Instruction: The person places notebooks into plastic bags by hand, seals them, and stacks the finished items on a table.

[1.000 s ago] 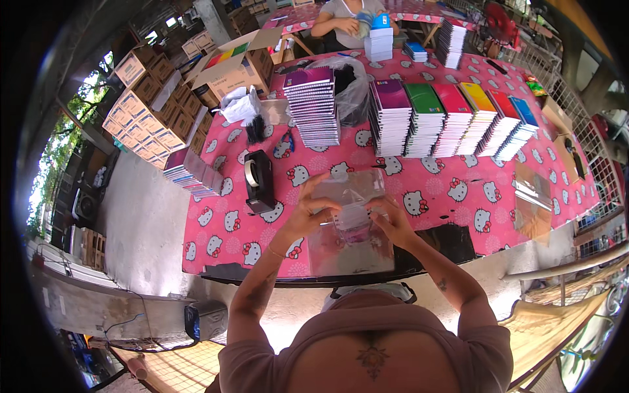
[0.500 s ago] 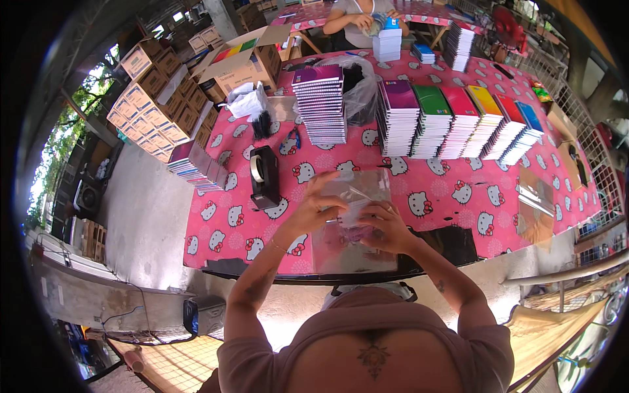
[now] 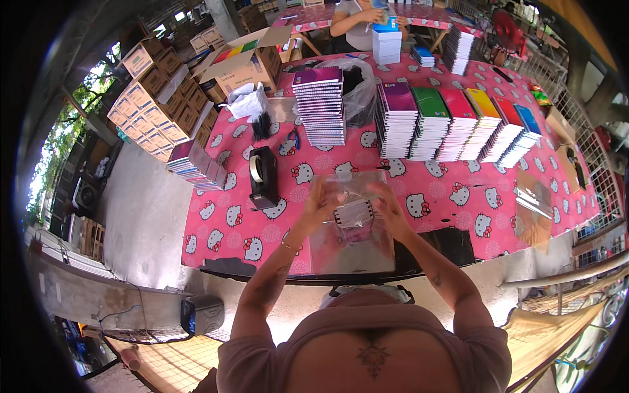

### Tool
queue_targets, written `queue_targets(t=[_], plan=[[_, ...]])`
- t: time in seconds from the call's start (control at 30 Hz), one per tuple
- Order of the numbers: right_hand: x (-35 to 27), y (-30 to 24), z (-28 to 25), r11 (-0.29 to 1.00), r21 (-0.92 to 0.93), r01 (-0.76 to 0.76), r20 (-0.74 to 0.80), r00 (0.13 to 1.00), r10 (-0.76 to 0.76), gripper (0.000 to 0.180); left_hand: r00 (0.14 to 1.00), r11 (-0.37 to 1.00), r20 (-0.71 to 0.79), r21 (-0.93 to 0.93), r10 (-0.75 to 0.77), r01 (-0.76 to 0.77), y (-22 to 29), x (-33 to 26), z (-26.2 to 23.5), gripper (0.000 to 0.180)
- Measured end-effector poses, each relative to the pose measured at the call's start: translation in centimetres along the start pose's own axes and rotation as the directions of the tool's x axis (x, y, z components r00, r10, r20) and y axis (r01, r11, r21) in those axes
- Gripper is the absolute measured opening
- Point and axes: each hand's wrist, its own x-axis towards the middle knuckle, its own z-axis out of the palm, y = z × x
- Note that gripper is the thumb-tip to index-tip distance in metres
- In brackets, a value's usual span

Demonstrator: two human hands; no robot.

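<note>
In front of me lies a small spiral-bound notebook pack (image 3: 354,215), with shiny clear plastic over it and dark coils at both sides. Under it are flat clear plastic sheets (image 3: 354,261) near the table's front edge. My left hand (image 3: 323,202) is at the pack's left side, its fingers smeared by motion. On the opposite side is my right hand (image 3: 388,208), also blurred, close to the plastic's upper right. Whether either hand pinches the plastic cannot be made out. A black tape dispenser (image 3: 264,178) stands left of my left hand.
Purple notebooks (image 3: 319,108) rise in a tall stack beyond my hands. Stacks with purple, green (image 3: 430,124), pink, yellow, red and blue covers stand at right. Blue-handled pliers (image 3: 294,139) lie near the dispenser. Cartons (image 3: 154,98) are piled left; a co-worker (image 3: 357,26) handles notebooks across the table.
My hands have drawn apart from over the pack to its two sides, uncovering the coils and shiny plastic. The co-worker's hand has risen with a notebook.
</note>
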Motion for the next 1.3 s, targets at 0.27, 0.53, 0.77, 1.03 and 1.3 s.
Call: queue_targets(t=[0.27, 0.53, 0.77, 1.03, 1.3], plan=[[3.1, -1.2, -0.2, 0.998, -0.064, -0.009, 0.469, 0.882, 0.038, 0.050, 0.972, 0.989, 0.220, 0.142, -0.077, 0.046, -3.5, -1.4, -1.0, 0.052], [0.2, -2.9, -1.4, 0.697, -0.473, 0.538, 0.522, 0.809, -0.270, 0.035, 0.814, 0.318, 0.383, 0.780, 0.437, -0.538, 2.8, -4.4, 1.3, 0.046], [-0.2, -2.3, 0.6, 0.804, -0.479, 0.352, 0.308, 0.925, -0.222, 0.032, 0.968, 0.753, 0.217, 0.614, 0.126, -0.236, 4.5, -2.1, 1.8, 0.020], [0.6, -3.0, 0.9, 0.797, -0.566, 0.213, 0.143, 0.977, -0.160, 0.047, 0.923, 0.361, 0.219, 0.872, 0.315, -0.330, 3.8, 0.2, 3.1, 0.017], [-0.1, 1.3, 0.7, 0.968, -0.052, -0.245, -0.023, 0.969, 0.244, 0.044, 0.983, 0.900, -0.078, -0.396, 0.165, -0.182, -4.6, 1.1, -1.5, 0.020]])
